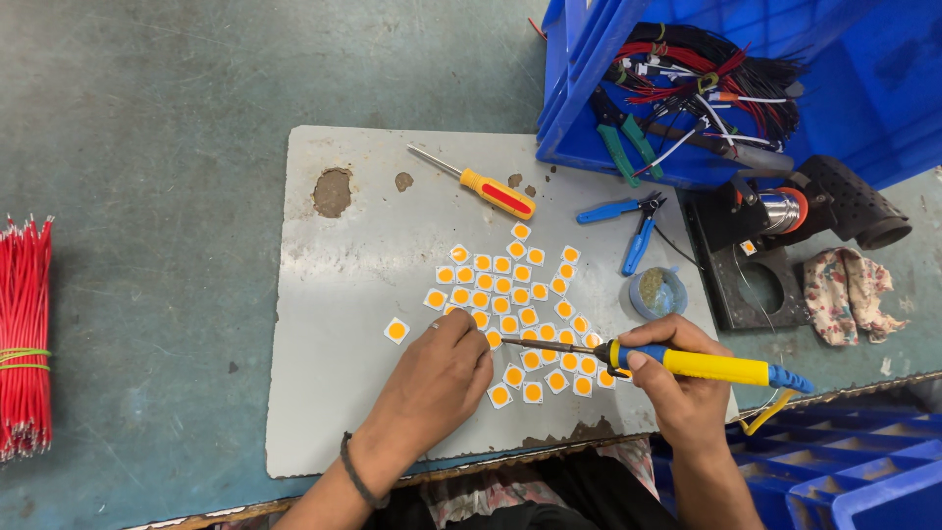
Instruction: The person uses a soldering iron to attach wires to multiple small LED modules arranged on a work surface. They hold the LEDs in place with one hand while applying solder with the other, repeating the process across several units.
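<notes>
Soldering iron [687,364] lying crosswise, tip leftward

Glossy yellow plastic soldering iron [687,365]; scuffed matt grey mat [343,294].

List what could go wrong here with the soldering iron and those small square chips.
1. The soldering iron tip lies close to the left hand fingertips, so a slip might burn them.
2. The orange-centred square chips lie loose and crowded; either hand might scatter them.
3. The right hand holds the iron low across several chips, so it might scorch neighbouring ones.
</notes>
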